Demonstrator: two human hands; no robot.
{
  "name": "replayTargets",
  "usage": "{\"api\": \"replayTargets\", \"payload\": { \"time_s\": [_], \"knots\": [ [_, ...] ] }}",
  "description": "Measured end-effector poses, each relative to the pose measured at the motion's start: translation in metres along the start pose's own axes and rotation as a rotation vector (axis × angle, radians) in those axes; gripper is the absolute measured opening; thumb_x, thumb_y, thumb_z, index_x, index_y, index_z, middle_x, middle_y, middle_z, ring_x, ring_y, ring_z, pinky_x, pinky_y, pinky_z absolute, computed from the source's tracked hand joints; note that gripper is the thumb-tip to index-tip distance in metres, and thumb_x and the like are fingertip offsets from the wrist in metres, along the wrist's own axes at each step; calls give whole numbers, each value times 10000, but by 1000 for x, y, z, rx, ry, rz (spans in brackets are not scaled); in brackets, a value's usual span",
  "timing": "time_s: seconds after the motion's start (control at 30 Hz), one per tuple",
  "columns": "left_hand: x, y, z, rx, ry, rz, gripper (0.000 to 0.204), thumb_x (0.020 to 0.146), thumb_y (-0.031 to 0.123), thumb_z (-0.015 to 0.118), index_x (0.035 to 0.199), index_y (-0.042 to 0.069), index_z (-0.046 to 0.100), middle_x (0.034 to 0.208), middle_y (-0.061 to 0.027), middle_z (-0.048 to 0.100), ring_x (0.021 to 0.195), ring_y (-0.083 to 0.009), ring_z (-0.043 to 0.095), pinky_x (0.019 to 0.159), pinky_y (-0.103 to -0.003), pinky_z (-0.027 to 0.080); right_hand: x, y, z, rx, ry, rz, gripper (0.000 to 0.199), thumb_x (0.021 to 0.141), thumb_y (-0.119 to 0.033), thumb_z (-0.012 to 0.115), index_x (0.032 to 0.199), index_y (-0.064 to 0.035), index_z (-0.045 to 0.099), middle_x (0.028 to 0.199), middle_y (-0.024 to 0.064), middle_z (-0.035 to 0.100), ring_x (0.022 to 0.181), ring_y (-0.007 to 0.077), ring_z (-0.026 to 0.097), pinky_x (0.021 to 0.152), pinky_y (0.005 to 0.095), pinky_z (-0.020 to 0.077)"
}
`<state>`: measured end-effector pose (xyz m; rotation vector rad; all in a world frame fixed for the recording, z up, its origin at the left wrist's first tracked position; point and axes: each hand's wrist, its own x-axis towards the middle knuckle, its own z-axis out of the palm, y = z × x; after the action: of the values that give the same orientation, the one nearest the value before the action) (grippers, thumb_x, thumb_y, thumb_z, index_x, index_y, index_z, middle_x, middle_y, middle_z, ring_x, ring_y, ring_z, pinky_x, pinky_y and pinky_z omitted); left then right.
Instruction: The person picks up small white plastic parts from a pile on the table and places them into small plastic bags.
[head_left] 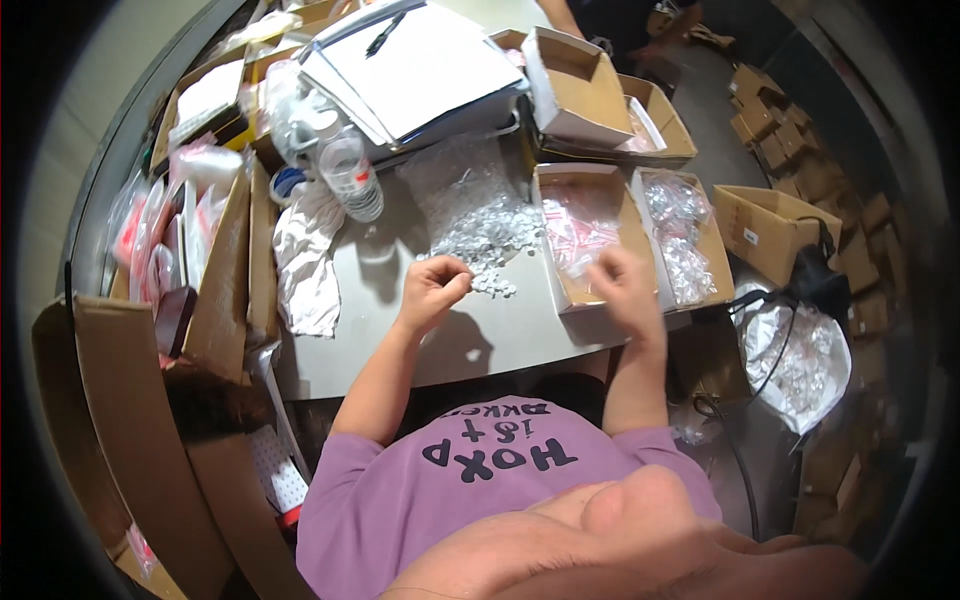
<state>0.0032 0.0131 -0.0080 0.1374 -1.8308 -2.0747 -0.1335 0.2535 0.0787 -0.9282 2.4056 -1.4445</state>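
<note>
My left hand (435,288) is closed in a pinch above the table, just left of a spill of small white pieces (493,281); whatever its fingers hold is hidden. Those pieces come from the mouth of a clear plastic bag (450,185) lying flat, with a bigger heap inside it. Over the near right corner of an open white cardboard box (556,290) is my right hand (622,285), its fingers smeared by motion. Inside that box lie small clear bags with pink marks (577,222).
Beside that box stands another box (722,290) of clear bags. A plastic bottle (350,175) and a white cloth (308,260) occupy the table's left. Papers with a pen (385,35) lie at the back. A white sack (805,365) of clear packets sits right. Another person (640,30) is beyond.
</note>
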Motion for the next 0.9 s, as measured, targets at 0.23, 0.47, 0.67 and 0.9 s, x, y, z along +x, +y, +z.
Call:
{"api": "replayTargets", "payload": {
  "time_s": [0.23,0.47,0.67,0.9],
  "knots": [
    [3,-1,6,-82,-17,-50,85,836,44,624,893,-18,632,715,11,593,630,-36,502,559,-188,391,-13,21,-81,-547,606,280,236,792,-206,683,770,6,581,655,129,586,568,270,541,572,375,426],
    [5,1,12,-167,-56,13,381,814,17,652,1172,26,521,748,22,525,648,-37,456,566,-185,355,33,52,-14,-615,36,83,256,732,-221,719,890,-36,637,907,161,623,921,307,600,812,394,473],
    [4,1,15,-191,-78,-3,436,805,-1,661,1207,33,494,748,21,511,642,-38,452,552,-182,347,54,71,-2,-774,-230,144,251,744,-181,693,959,-56,661,1007,171,619,998,313,578,843,397,461],
    [7,2,15,-159,-109,-57,406,810,22,652,1189,26,507,766,4,540,674,-45,476,580,-184,355,49,61,-11,-342,-49,304,260,793,-128,616,1035,-33,629,859,190,656,804,333,634,739,401,487]
  ]
}}
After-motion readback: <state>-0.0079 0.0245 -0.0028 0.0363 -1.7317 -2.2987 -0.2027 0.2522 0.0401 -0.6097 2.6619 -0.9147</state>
